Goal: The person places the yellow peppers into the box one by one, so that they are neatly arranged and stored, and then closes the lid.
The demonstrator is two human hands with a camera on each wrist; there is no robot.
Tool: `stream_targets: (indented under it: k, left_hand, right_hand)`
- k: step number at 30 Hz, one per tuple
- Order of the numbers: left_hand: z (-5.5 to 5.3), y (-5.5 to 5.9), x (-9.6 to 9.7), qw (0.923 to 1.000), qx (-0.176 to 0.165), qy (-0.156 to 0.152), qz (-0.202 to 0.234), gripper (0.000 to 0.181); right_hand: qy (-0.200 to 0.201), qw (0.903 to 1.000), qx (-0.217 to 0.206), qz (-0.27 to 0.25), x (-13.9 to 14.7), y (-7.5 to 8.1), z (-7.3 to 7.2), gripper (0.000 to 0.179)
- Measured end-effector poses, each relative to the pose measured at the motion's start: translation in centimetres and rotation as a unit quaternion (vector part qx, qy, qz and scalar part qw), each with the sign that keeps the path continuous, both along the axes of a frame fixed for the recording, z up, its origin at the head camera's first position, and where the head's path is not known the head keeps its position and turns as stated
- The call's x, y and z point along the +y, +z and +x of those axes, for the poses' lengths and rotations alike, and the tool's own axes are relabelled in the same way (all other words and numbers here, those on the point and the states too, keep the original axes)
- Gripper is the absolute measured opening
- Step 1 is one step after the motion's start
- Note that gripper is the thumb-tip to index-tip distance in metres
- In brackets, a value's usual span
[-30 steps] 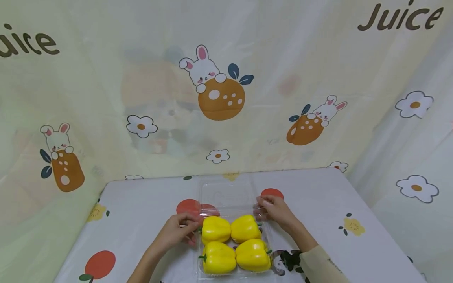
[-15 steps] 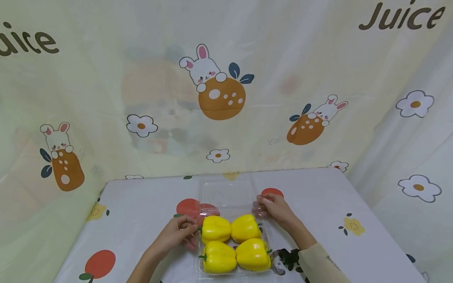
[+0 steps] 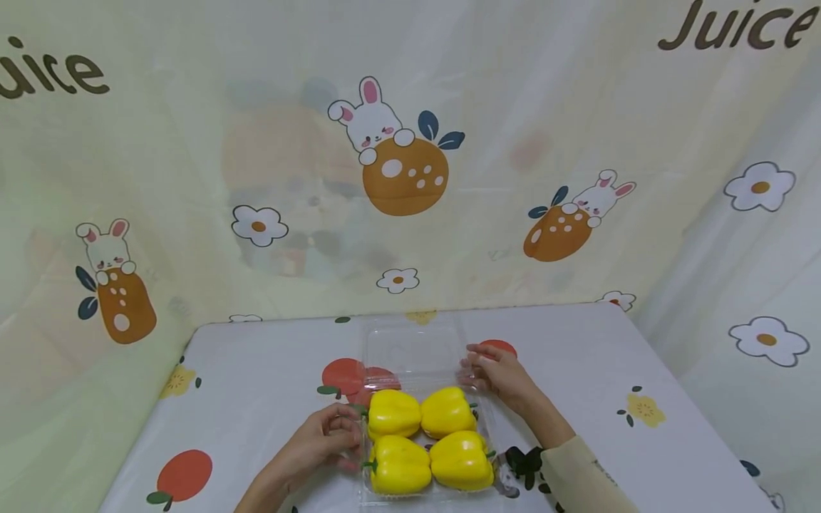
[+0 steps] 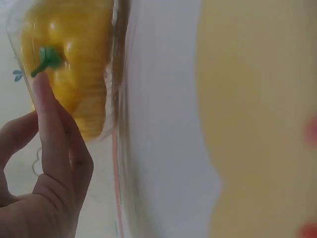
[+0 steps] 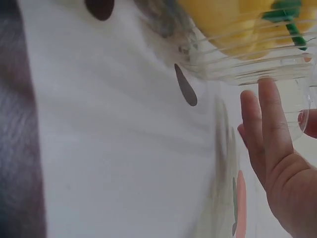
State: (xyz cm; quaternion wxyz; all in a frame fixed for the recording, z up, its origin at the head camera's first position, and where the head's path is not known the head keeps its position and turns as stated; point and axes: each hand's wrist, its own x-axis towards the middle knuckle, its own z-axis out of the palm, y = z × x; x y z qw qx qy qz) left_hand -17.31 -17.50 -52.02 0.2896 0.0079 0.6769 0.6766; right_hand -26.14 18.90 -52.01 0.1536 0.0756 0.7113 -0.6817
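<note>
A clear plastic clamshell container (image 3: 410, 500) lies opened out on the table with several yellow bell peppers (image 3: 400, 464) in its base. Its transparent lid (image 3: 413, 350) is laid back toward the far side. At the left wall is my left hand (image 3: 317, 445); in the left wrist view one straight digit (image 4: 43, 96) reaches the wall beside a green pepper stem (image 4: 48, 58), while other fingers are bent. My right hand (image 3: 507, 374) holds the lid's right edge near the hinge. The right wrist view has fingertips (image 5: 267, 87) against the ribbed plastic and the thumb at the lid edge.
A white printed cloth (image 3: 256, 363) covers the table, and a patterned curtain (image 3: 449, 271) hangs right behind and on both sides. A dark printed patch (image 3: 524, 467) shows on the cloth beside the container's right side.
My left hand has shifted slightly down along the container's left wall, its fingers a little more spread. The right hand stays at the lid edge, its fingers slightly raised. The head view has tilted slightly.
</note>
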Motion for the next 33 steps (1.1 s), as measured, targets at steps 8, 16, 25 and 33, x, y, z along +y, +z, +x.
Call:
stream_targets:
  k: [8, 16, 25, 33]
  left_hand:
    - [0.6, 0.0, 0.1, 0.9984, -0.038, 0.006, 0.040, 0.048]
    - [0.6, -0.1, 0.1, 0.9979, -0.040, 0.009, 0.050, 0.048]
    - [0.7, -0.4, 0.1, 0.9984, -0.031, 0.006, 0.047, 0.045]
    - [0.8, -0.2, 0.1, 0.9978, -0.033, 0.003, 0.058, 0.043]
  right_hand:
    - [0.004, 0.9999, 0.006, -0.011, 0.0, 0.2, -0.2, 0.051]
    - [0.009, 0.9996, 0.025, -0.007, 0.3, 0.8, -0.3, 0.054]
    - [0.022, 0.9975, 0.066, 0.010, 0.5, 1.9, 0.2, 0.050]
    - [0.019, 0.9962, 0.085, 0.007, 0.7, 2.7, 0.4, 0.046]
